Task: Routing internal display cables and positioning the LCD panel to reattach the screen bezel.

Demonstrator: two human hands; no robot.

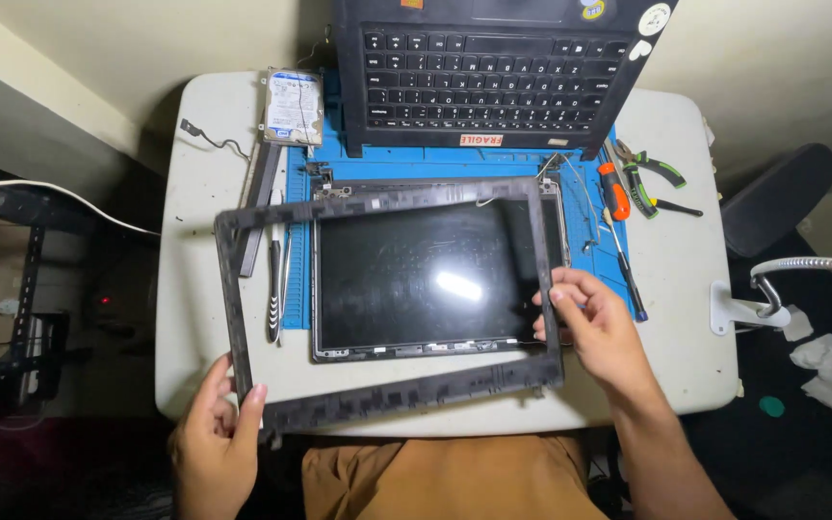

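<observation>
- The person holds a black plastic screen bezel (392,390), the empty frame of a laptop display, with both hands, lifted and turned a little askew above the display panel (426,279).
- The left hand (219,438) pinches the lower left corner of the bezel, fingers closed on the strip, thumb on top.
- The right hand (599,327) grips the right side strip, fingers wrapped around it from outside.
- The display panel lies flat in its back cover on a blue work mat (455,159), on the white bench (676,318), just under the frame.
- To do this well, I think the frame should be kept level and moved with both hands together; such thin strips bend and crack easily if one corner is pulled alone.
- It is better, in my judgement, not to let the lower strip drag over the glass, which already shows smears.
- Thin wires (570,178) stand loose near the right hinge; the frame's upper corner should stay away from them.
- A red-handled screwdriver (614,193) and green pliers (649,178) lie to the right, a hard drive (293,108) at the upper left, and the laptop's keyboard base (493,82) behind the mat.
</observation>
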